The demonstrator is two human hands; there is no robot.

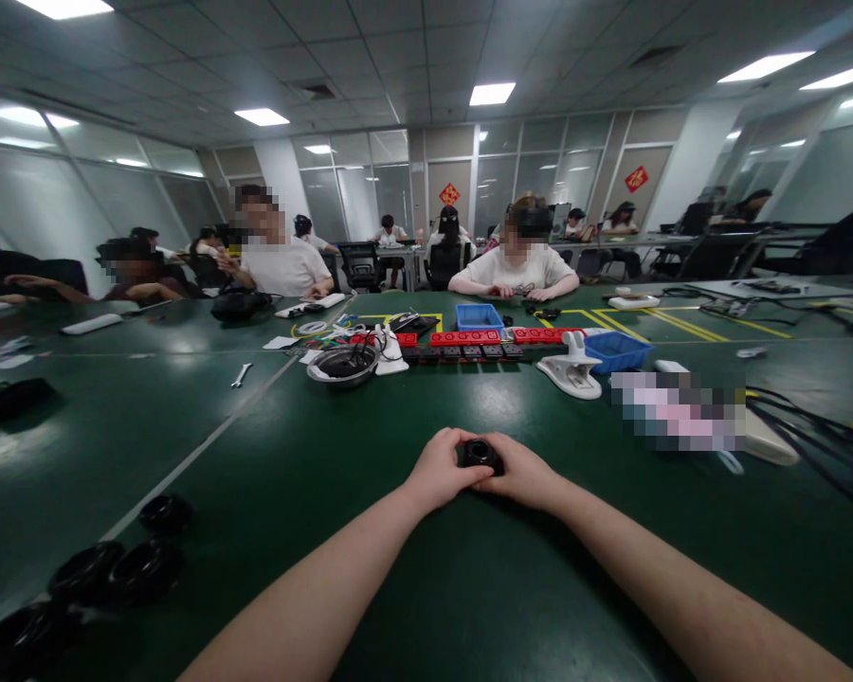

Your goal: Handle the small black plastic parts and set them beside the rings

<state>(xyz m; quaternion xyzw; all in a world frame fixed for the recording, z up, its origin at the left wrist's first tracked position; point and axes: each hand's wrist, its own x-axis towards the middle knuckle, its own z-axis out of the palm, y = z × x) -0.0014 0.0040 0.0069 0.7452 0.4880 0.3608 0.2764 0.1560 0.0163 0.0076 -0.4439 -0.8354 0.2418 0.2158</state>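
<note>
A wide dark green table (270, 474) fills the scene, crossed by a pale line running from near left toward the far centre. At the far side two seated persons in white shirts (288, 265) (516, 270) are seen, with others further back. Along the far centre a row of red and black blocks (469, 345) is laid out, flanked by two blue bins (479, 316) (618, 351); a metal bowl (342, 365) holding dark cables is set to its left, a white clamp-like holder (572, 369) to its right. Black cables (817, 426) are spread at the right edge. Several black rings (117, 573) are grouped at the near left. In the near centre the left hand (439, 471) and right hand (520, 472) are closed together around a small black round part (479, 454), which is held between them just above the table. A small wrench (241, 375) lies at mid left.
</note>
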